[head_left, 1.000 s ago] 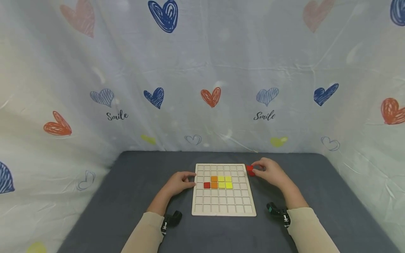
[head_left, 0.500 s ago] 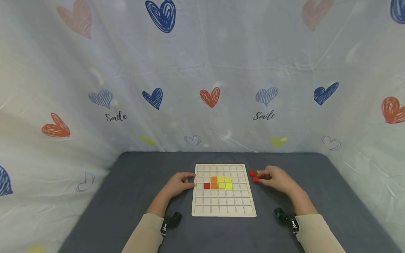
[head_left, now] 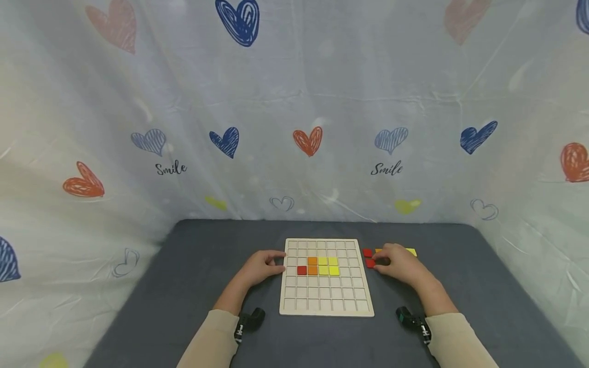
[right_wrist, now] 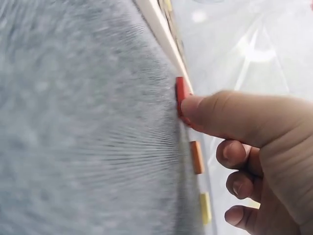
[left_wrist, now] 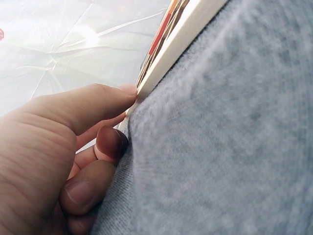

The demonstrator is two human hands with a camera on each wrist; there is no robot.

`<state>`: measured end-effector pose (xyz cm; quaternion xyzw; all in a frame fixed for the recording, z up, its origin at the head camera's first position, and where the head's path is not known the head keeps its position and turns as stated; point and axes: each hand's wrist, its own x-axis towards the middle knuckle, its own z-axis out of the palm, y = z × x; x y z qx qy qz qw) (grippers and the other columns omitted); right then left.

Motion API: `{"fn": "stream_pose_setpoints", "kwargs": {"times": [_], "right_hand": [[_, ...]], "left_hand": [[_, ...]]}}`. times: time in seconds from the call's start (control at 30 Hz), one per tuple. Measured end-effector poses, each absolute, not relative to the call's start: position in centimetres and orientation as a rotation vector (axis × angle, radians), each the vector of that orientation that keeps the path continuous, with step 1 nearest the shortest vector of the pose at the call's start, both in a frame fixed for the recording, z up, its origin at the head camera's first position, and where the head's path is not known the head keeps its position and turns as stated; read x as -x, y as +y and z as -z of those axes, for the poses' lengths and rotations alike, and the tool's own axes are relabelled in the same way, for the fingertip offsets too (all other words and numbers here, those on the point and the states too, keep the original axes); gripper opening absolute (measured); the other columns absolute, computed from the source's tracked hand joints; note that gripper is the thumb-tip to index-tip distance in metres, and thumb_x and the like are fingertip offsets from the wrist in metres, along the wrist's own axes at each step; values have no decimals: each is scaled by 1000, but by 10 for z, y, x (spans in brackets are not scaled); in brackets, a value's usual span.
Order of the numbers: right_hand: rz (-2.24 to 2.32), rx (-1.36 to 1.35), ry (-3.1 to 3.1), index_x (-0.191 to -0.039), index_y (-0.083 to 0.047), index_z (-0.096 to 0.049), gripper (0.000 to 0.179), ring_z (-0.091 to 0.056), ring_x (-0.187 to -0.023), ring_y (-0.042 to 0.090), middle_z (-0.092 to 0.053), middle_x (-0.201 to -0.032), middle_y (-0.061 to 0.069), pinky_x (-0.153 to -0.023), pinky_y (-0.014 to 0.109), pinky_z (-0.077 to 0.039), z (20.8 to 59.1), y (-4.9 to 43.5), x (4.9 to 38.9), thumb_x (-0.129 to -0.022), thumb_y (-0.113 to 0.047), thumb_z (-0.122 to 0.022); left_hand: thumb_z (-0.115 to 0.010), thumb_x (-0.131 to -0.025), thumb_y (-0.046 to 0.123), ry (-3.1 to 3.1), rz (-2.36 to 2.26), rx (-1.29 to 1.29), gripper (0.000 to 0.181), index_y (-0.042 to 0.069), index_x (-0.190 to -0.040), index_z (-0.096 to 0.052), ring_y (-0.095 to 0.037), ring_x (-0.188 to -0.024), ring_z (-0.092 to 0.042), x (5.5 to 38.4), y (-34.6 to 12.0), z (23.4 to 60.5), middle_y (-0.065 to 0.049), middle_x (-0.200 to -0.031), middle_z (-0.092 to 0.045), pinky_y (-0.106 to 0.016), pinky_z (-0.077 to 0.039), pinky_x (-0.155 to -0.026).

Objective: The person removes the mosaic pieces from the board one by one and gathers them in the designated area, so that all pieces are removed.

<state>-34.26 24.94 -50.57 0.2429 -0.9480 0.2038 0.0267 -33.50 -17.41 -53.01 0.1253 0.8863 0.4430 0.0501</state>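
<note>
A pale wooden grid board [head_left: 326, 305] lies on the grey table. One red tile, two orange tiles and several yellow tiles sit in its cells. My left hand [head_left: 260, 267] rests at the board's left side; in the left wrist view the thumb [left_wrist: 110, 95] touches its edge. Right of the board, my right hand [head_left: 399, 263] pinches a red square tile [head_left: 370, 263] between thumb and index finger, low at the tabletop. Seen from the right wrist, the thumb [right_wrist: 195, 108] overlaps the red tile [right_wrist: 180, 90]; the index fingertip is hidden behind it.
Beyond the right hand, another red tile [head_left: 367, 252], an orange tile [head_left: 378, 250] and a yellow tile [head_left: 411, 251] lie in a row, partly covered by the hand. A white curtain [head_left: 257, 102] printed with hearts hangs behind the table [head_left: 221, 240].
From the board's upper right edge, my right hand has moved right and nearer, and the red tiles now lie apart. Lately it has shifted slightly left, uncovering a yellow tile. Left hand stays put.
</note>
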Motion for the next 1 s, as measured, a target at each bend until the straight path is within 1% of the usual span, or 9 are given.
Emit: {"fn": "stream_pose_setpoints", "kwargs": {"times": [0.17,0.3,0.47,0.67,0.73,0.9,1.0], "right_hand": [[-772,-647,-2885,-107,-3,-79,23,-43,-70,15,-52,-78,-4,-64,34,-38,493,250,345,-89,-18,-82],[-808,-601,-2841,-108,-4,-79,23,-46,-74,17,-53,-78,-5,-67,36,-40,481,251,344,-90,-18,-81],[-842,-632,-2795,-110,-4,-79,24,-45,-74,17,-53,-80,-4,-67,36,-40,470,242,342,-92,-19,-79],[-912,-691,-2737,-111,-5,-78,22,-44,-75,16,-56,-86,-6,-68,36,-40,458,216,340,-93,-17,-78],[-923,-721,-2723,-112,-6,-78,22,-44,-75,17,-55,-85,-5,-69,37,-40,456,208,341,-93,-17,-78],[-980,-768,-2711,-115,-7,-78,23,-47,-81,25,-54,-87,-5,-71,40,-39,453,191,341,-95,-18,-76],[-1028,-787,-2703,-116,-8,-78,23,-46,-80,23,-52,-86,-6,-70,39,-38,455,183,341,-96,-18,-75]], "left_hand": [[-80,-92,21,2697,-1365,-389,45,9,-133,-70,-14,-53,-46,336,-176,532,0,-64,-56,-31,-40,-55],[-80,-93,21,2682,-1386,-422,45,8,-134,-69,-13,-52,-45,336,-177,537,0,-62,-55,-30,-40,-54],[-79,-93,21,2668,-1394,-432,45,7,-134,-69,-12,-52,-46,335,-178,539,0,-62,-55,-29,-40,-54],[-79,-93,22,2672,-1373,-418,45,9,-135,-68,-12,-51,-44,334,-179,537,1,-62,-55,-28,-39,-53],[-79,-94,23,2674,-1363,-417,45,9,-136,-68,-12,-51,-44,335,-179,536,0,-62,-55,-28,-39,-53],[-78,-94,23,2670,-1354,-420,45,10,-136,-68,-13,-51,-44,335,-179,534,0,-62,-55,-30,-40,-54],[-78,-94,23,2663,-1360,-437,45,9,-136,-68,-13,-51,-44,335,-178,533,-1,-62,-55,-31,-40,-55]]}}
